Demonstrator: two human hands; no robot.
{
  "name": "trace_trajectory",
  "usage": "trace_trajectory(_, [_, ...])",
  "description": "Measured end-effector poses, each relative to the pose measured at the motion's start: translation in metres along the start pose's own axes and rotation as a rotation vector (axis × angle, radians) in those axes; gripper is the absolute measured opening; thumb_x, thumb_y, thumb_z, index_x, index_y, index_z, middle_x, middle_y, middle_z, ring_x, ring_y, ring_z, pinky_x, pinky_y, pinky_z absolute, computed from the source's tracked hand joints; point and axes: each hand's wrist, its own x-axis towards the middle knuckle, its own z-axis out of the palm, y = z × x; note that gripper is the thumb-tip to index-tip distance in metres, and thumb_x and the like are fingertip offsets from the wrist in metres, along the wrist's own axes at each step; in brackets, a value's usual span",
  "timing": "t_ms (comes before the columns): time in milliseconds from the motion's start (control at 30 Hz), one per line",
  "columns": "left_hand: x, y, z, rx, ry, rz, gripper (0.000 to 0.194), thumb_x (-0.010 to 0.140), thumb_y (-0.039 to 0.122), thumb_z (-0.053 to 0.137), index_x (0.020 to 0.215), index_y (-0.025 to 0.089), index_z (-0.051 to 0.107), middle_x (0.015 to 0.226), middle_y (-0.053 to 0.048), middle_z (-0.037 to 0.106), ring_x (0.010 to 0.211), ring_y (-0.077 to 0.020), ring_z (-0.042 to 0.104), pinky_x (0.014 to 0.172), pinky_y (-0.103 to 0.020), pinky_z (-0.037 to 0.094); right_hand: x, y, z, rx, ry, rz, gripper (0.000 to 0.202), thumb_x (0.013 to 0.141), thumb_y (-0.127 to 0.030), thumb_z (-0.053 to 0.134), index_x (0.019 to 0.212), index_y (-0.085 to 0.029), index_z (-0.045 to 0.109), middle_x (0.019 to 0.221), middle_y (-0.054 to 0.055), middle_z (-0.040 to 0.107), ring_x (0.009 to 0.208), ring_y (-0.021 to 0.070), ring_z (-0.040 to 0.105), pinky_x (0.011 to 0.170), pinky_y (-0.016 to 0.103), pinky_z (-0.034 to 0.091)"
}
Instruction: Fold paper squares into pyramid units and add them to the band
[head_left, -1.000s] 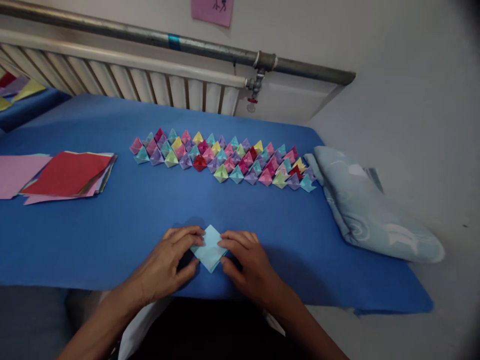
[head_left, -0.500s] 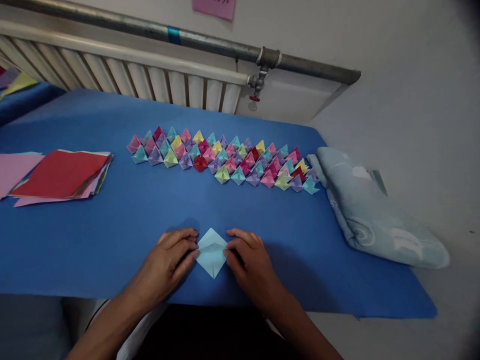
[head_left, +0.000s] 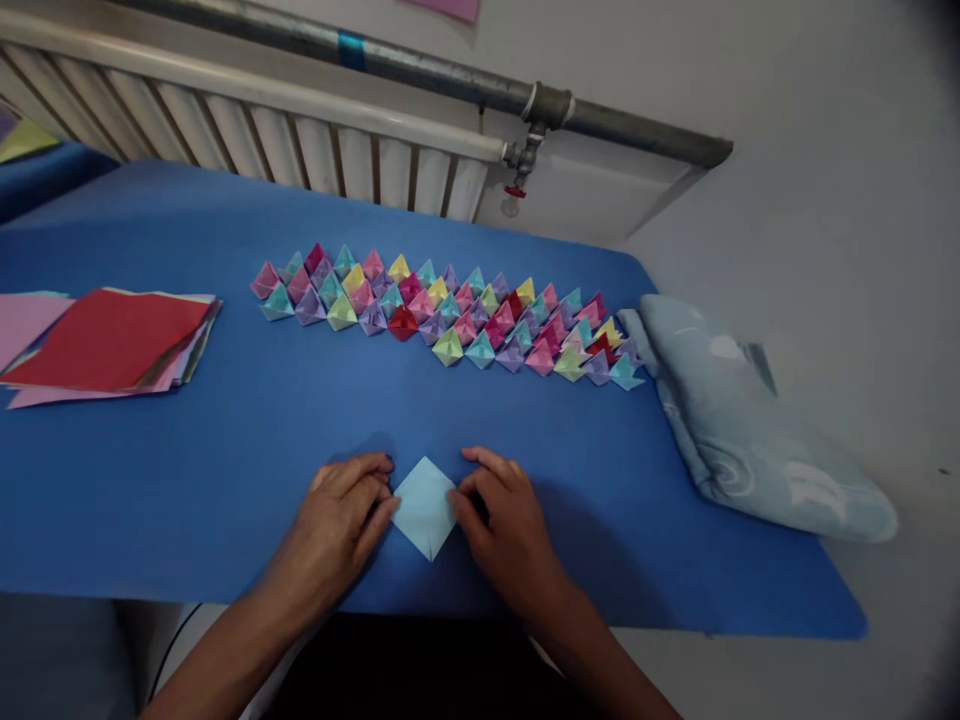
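A light blue folded paper square [head_left: 424, 508] lies turned like a diamond near the table's front edge, a short slit line showing at its lower corner. At its left corner, my left hand [head_left: 341, 515] pinches the paper between thumb and fingers. My right hand [head_left: 506, 515] holds the opposite corner with thumb and index finger, its other fingers curled above. Beyond the hands, several rows of small folded paper boats [head_left: 448, 348] in pink, purple, yellow, green, blue and red stand close together.
A stack of coloured paper sheets [head_left: 112, 340], red on top, lies at the left of the blue table [head_left: 247, 430]. A folded pale blue blanket [head_left: 750, 430] sits on the right. Behind the table are a white radiator [head_left: 322, 160] and a metal pipe [head_left: 450, 80].
The crease across the middle of the light blue paper now looks flatter. My right fingers have lifted slightly. The view has shifted a little.
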Motion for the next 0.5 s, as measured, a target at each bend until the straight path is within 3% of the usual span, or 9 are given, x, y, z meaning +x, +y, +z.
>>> trace_trajectory(500, [0.0046, 0.0093, -0.0011, 0.097, -0.006, -0.042, 0.02, 0.093, 0.026, 0.048, 0.079, 0.018, 0.06, 0.107, -0.009, 0.064, 0.099, -0.0257, 0.061, 0.085, -0.045, 0.045, 0.0046, -0.0037, -0.0027, -0.026, -0.008, 0.016, 0.014, 0.084, -0.015, 0.059, 0.072, -0.02, 0.055, 0.116, 0.011, 0.062, 0.108, 0.027, 0.056, 0.09, 0.045, 0.044])
